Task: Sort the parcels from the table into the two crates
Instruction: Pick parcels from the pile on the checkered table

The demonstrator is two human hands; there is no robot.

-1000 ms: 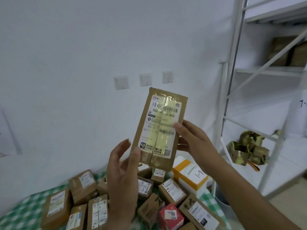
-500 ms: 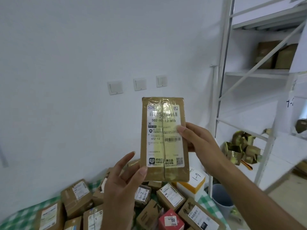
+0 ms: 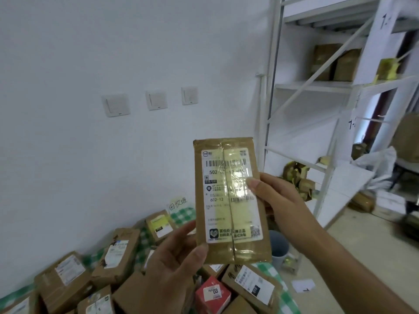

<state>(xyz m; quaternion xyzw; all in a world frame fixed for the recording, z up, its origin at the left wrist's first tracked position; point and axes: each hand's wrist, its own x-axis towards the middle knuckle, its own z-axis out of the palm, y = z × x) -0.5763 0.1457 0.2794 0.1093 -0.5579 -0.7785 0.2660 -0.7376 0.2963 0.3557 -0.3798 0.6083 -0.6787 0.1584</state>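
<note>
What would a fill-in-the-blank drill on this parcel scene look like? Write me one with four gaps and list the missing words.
1. The flat brown cardboard parcel is held up by ____ hands.
2. The right hand presses its ____ on the parcel's white shipping label.
3. The small red box on the green-checked tablecloth carries the number ____.
4. On the white wall sit ____ light switches.

Missing words: two; thumb; 03; three

Held parcel (image 3: 231,200) label reads "602-12"; red box (image 3: 213,293) sticker reads "03"
</note>
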